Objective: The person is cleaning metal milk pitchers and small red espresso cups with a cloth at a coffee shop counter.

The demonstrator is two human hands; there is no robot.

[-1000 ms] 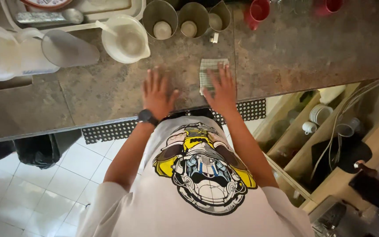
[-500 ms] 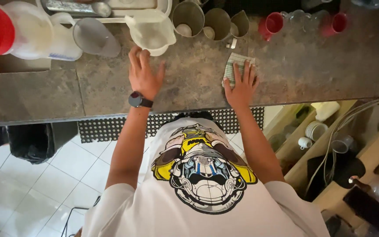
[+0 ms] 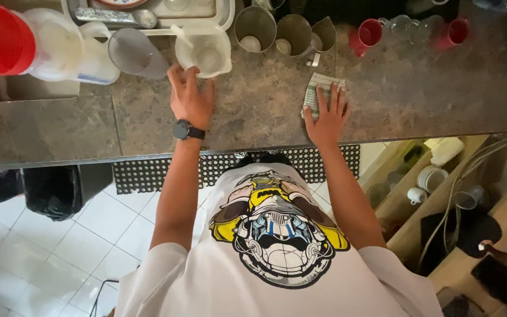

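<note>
Left hand [image 3: 190, 97] reaching, right hand [image 3: 327, 113] flat (fingers spread)

Upright translucent white jug [image 3: 205, 51], seemingly empty; folded checked cloth [image 3: 319, 92] flat on counter.

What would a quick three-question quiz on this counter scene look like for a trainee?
1. True or false: the right hand lies flat on a folded checked cloth.
2. Which wrist bears the black watch? A: left. B: right. C: neither.
3. Fill in: the fingers of the left hand touch the base of a white plastic ___.
Key: 1 true; 2 A; 3 jug.
</note>
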